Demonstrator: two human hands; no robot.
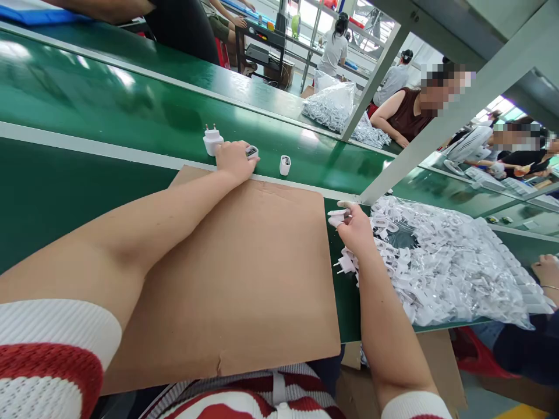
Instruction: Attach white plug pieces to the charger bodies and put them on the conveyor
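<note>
Over the near edge of the green conveyor belt (152, 125), my left hand (234, 162) is closed around a white charger housing (252, 152) whose dark open end faces up. Just left of it stands a white charger plug (212, 141), its two prongs upward. To the right, another small white charger housing (285, 165) is upright on the belt. My right hand (356, 228) hovers beside the bag of white parts, fingertips in white covers and drawn together; what they pinch is too small to make out. Below that hand lies a loose white plug piece (346, 263).
A brown cardboard sheet (244, 279) covers the bench before me. A large clear bag of white plug parts (454, 262) lies at right. A slanted white frame post (419, 139) rises beyond my right hand. Across the belt sit another parts bag (332, 102) and co-workers.
</note>
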